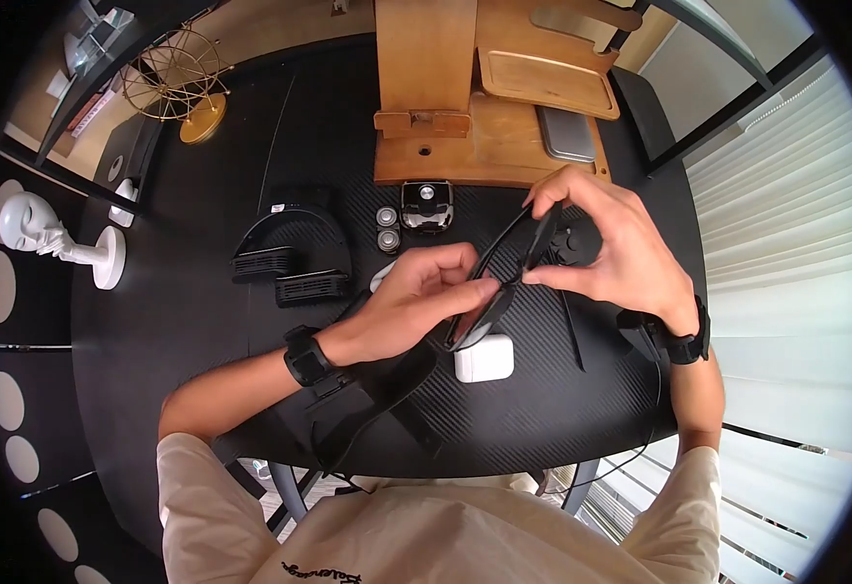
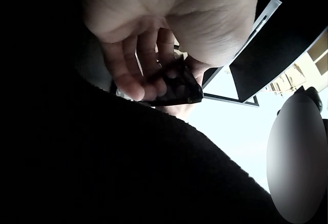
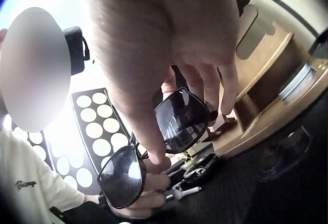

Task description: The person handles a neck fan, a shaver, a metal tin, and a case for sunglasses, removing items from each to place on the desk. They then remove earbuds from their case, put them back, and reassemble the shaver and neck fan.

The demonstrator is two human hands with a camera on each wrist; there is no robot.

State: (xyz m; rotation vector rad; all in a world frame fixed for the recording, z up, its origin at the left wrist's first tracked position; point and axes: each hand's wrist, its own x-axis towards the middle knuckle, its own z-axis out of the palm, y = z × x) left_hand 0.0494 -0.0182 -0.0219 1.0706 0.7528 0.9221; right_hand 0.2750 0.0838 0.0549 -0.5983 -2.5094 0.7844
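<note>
Black sunglasses (image 1: 491, 317) with dark lenses are held up over the black desk between both hands. My left hand (image 1: 392, 304) grips them at the near lens, thumb by the bridge. The right hand (image 1: 623, 251) pinches the far lens side, thumb near the bridge and fingers at the outer corner. In the right wrist view both lenses show, the far lens (image 3: 180, 121) framed by the right hand's fingers. The left wrist view is mostly dark, with curled left fingers (image 2: 148, 80) around a lens. A white earbud case (image 1: 484, 358) lies just below the sunglasses.
A wooden desk stand (image 1: 514, 141) fills the back, with a flat grey case (image 1: 567, 134) on it. A black shaver-like device (image 1: 427, 206), two small round pieces and a curved black object (image 1: 295, 248) lie left of centre. A white sculpture (image 1: 110, 259) stands far left.
</note>
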